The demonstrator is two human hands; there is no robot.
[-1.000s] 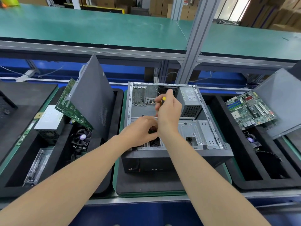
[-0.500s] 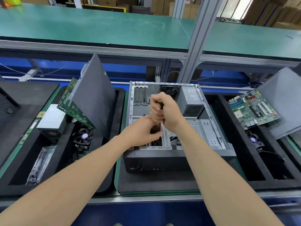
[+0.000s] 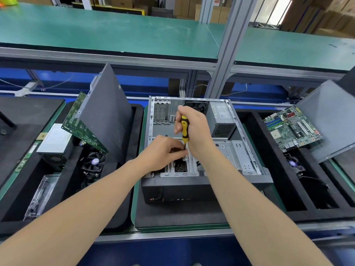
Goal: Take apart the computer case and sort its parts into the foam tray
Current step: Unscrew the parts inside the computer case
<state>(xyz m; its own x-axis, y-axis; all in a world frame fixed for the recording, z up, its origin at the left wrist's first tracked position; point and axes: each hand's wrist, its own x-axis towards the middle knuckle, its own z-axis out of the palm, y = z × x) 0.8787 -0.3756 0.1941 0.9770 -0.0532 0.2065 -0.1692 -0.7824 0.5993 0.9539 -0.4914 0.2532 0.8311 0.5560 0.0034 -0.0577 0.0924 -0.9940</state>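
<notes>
The open computer case lies on its side on a black mat in the middle, with a grey power supply at its back right. My right hand grips a yellow-and-black screwdriver, held upright with its tip down at the drive cage. My left hand reaches into the cage right beside the shaft, fingers curled at the tip; what they pinch is hidden. The black foam tray on the left holds a side panel, a green motherboard, a power supply and a fan.
A second foam tray on the right holds a motherboard, a leaning grey panel and a fan. A green shelf and a metal post stand behind the case. A clear plastic part lies front left.
My right hand turned the screwdriver upright, so its yellow handle shows now, and set the tip down at the drive cage. My left hand stayed at the cage.
</notes>
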